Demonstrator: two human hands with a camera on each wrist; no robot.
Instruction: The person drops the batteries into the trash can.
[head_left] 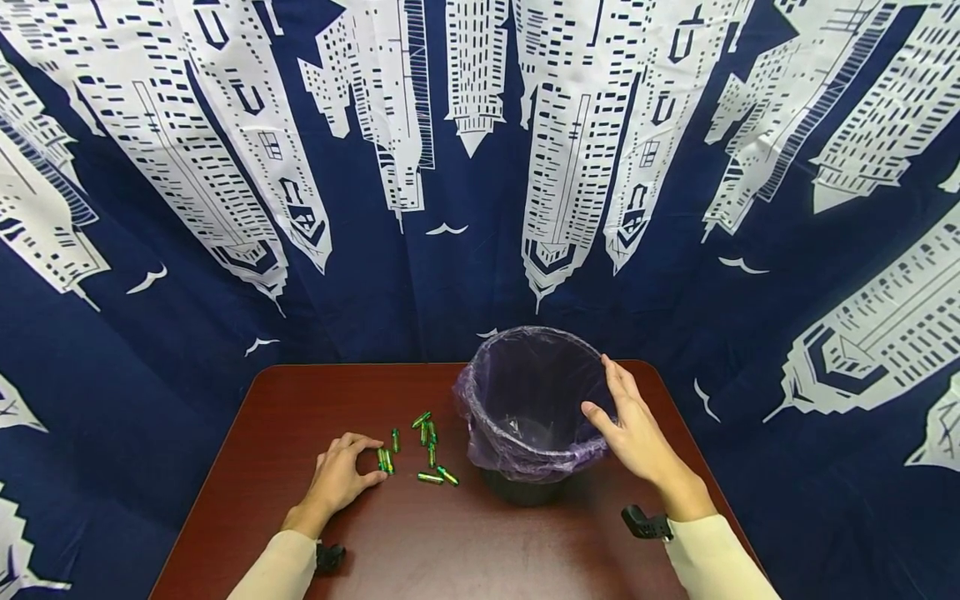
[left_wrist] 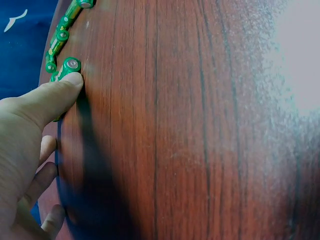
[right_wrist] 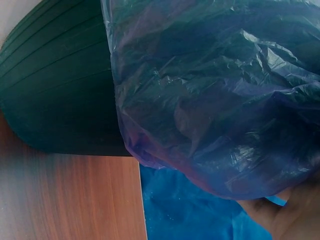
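Near the table's left side, my left hand (head_left: 339, 473) pinches a pair of green batteries (head_left: 386, 461) lying side by side, thumb and forefinger at their two ends. The left wrist view shows the thumb (left_wrist: 62, 95) against a battery's end (left_wrist: 72, 64); the forefinger's contact is hidden there. More loose batteries (head_left: 431, 454) lie to the right of this hand. My right hand (head_left: 637, 433) holds the right rim of a dark green bin (right_wrist: 60, 85) lined with a purple translucent bag (head_left: 487, 442). Its thumb is on the inner side; the bag partly covers this hand (right_wrist: 295, 215) in the right wrist view.
A reddish-brown wooden table (head_left: 420, 550) lies under everything, its far edge close behind the bin. Past it hangs a dark blue curtain (head_left: 450, 292) with white buildings printed on it. Black wrist devices (head_left: 647, 523) sit below both hands.
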